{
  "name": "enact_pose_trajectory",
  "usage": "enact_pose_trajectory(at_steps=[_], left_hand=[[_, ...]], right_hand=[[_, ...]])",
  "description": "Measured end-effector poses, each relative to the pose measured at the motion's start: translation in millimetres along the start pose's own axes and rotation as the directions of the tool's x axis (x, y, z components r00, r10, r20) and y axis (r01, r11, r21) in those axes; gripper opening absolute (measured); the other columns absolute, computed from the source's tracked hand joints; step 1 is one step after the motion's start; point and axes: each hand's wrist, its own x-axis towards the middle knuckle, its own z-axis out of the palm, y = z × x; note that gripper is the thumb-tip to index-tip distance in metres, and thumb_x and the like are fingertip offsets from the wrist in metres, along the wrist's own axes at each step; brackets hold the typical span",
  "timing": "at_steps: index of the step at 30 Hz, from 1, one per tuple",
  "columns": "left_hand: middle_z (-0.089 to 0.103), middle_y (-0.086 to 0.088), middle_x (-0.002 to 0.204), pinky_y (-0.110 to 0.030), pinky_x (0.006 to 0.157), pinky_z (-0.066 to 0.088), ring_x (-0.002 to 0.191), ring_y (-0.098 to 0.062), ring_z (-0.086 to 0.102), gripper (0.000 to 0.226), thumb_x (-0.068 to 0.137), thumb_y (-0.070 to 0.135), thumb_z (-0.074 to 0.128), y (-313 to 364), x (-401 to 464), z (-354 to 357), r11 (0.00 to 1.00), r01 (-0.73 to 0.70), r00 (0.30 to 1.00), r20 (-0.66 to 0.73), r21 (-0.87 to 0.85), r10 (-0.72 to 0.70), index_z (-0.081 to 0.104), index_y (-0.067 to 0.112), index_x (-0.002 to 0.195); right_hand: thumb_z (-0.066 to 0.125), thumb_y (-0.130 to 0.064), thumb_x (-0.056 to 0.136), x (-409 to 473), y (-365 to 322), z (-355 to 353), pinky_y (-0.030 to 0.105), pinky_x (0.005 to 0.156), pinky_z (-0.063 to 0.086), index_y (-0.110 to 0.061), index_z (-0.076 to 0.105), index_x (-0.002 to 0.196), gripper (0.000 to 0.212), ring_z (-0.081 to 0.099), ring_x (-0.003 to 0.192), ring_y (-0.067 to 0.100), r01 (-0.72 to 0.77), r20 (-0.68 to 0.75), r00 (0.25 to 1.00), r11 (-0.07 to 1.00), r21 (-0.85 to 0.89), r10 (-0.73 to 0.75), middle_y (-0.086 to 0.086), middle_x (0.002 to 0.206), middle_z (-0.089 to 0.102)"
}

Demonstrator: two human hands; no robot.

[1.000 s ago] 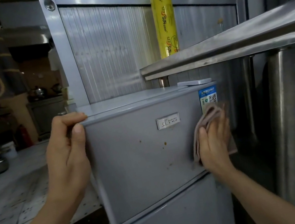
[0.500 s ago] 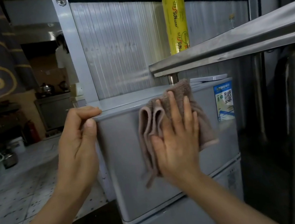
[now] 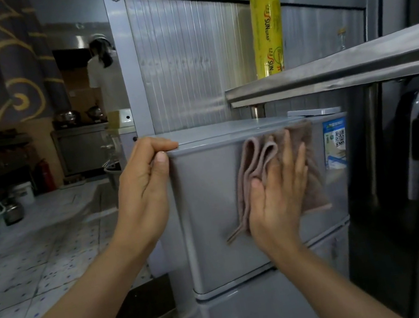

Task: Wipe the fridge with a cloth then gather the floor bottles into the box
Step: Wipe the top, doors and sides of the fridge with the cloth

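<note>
On grey fridge (image 3: 212, 214) door: right hand (image 3: 276, 197) flattening cloth (image 3: 308, 169); tiled kitchen floor (image 3: 25, 261).

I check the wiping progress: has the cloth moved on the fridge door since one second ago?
Yes. The cloth under the right hand went from below the QR sticker leftward and up, now beside it near the door's top edge.

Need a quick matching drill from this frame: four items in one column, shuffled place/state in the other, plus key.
Column 1
1. left hand
2. cloth
3. yellow wrap roll
4. QR sticker

Column 2
A. standing upright on the steel shelf
B. stuck at the right edge of the fridge door
C. gripping the door's top left corner
D. pressed flat on the door under the right hand

Pairs: 1-C, 2-D, 3-A, 4-B
</note>
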Motion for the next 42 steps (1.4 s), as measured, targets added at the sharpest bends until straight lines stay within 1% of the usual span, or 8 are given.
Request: enact_pose_trajectory(at_steps=[5, 12, 15, 19, 24, 31, 36, 42], left_hand=[[0.056, 0.016, 0.104, 0.001, 0.079, 0.034, 0.097, 0.013, 0.049, 0.027, 0.099, 0.023, 0.033, 2, -2, -5, 1.0, -0.005, 1.0, 0.026, 0.005, 0.005, 0.058, 0.017, 0.105], [0.056, 0.017, 0.103, 0.003, 0.077, 0.033, 0.095, 0.015, 0.049, 0.024, 0.1, 0.021, 0.034, 2, 0, -6, 1.0, 0.027, 0.999, 0.041, 0.004, -0.027, 0.058, 0.022, 0.102], [0.057, 0.019, 0.103, 0.003, 0.077, 0.033, 0.096, 0.015, 0.049, 0.026, 0.101, 0.021, 0.034, 3, 2, -10, 0.999, 0.047, 0.997, 0.068, 0.015, -0.048, 0.059, 0.023, 0.102], [0.06, 0.018, 0.107, 0.004, 0.077, 0.033, 0.099, 0.015, 0.05, 0.027, 0.1, 0.019, 0.035, 6, 7, -20, 0.993, 0.115, 0.984, 0.139, -0.016, -0.111, 0.061, 0.023, 0.107], [0.058, 0.016, 0.126, -0.001, 0.092, 0.036, 0.12, 0.009, 0.047, 0.035, 0.098, 0.009, 0.037, 3, -2, -40, 0.979, 0.162, 0.966, 0.224, -0.125, -0.131, 0.051, 0.026, 0.125], [0.055, 0.021, 0.125, -0.012, 0.092, 0.039, 0.115, 0.009, 0.049, 0.034, 0.098, 0.015, 0.038, -14, -23, -65, 0.976, 0.206, 0.968, 0.161, -0.068, -0.193, 0.053, 0.031, 0.124], [0.055, 0.017, 0.124, 0.002, 0.086, 0.037, 0.112, 0.007, 0.051, 0.032, 0.097, 0.013, 0.04, -15, -44, -60, 0.965, 0.26, 0.954, 0.167, -0.037, -0.251, 0.055, 0.025, 0.122], [0.051, 0.022, 0.128, -0.02, 0.098, 0.037, 0.118, 0.009, 0.044, 0.035, 0.096, 0.021, 0.042, -9, -80, -49, 0.965, 0.255, 0.931, 0.255, 0.057, -0.261, 0.049, 0.036, 0.127]], right_hand=[[0.03, -0.035, 0.092, 4, 21, -12, 0.043, 0.119, 0.0, -0.044, -0.01, 0.146, 0.069, -0.008, 0.147, 0.015, 0.159, 0.089, 0.983, 0.987, 0.023, -0.16, -0.022, 0.156, -0.01], [0.032, -0.022, 0.094, 22, 54, -16, 0.052, 0.119, 0.007, -0.025, 0.003, 0.15, 0.063, 0.001, 0.147, 0.018, -0.119, -0.05, 0.991, 0.99, 0.072, 0.122, -0.014, 0.154, -0.003], [0.032, -0.018, 0.094, 13, 30, -9, 0.05, 0.119, 0.004, -0.027, 0.004, 0.149, 0.062, -0.003, 0.147, 0.017, -0.04, -0.052, 0.998, 0.996, 0.086, 0.044, -0.019, 0.153, -0.005], [0.028, -0.027, 0.094, -3, -7, -4, 0.049, 0.119, 0.002, -0.022, 0.011, 0.15, 0.058, -0.003, 0.147, 0.026, 0.116, 0.053, 0.992, 0.993, -0.032, -0.114, -0.002, 0.159, 0.002], [0.027, -0.039, 0.095, -8, -54, 11, 0.047, 0.117, 0.005, -0.029, 0.018, 0.148, 0.054, 0.004, 0.146, 0.029, 0.426, 0.153, 0.901, 0.892, -0.148, -0.405, -0.003, 0.158, 0.009], [0.047, -0.037, 0.083, -6, -65, 24, 0.056, 0.114, 0.009, -0.034, 0.04, 0.14, 0.057, 0.006, 0.145, 0.036, 0.485, 0.084, 0.874, 0.846, -0.223, -0.479, 0.005, 0.156, 0.02], [0.056, -0.036, 0.069, -83, -34, 28, 0.057, 0.113, 0.008, -0.038, 0.04, 0.137, 0.07, 0.006, 0.145, 0.039, 0.537, 0.25, 0.84, 0.8, -0.268, -0.481, 0.003, 0.158, 0.011], [0.046, -0.047, 0.084, -141, -10, 16, 0.054, 0.108, 0.018, -0.038, 0.034, 0.141, 0.058, 0.02, 0.138, 0.039, 0.544, 0.383, 0.818, 0.793, -0.274, -0.428, 0.0, 0.156, 0.017]])
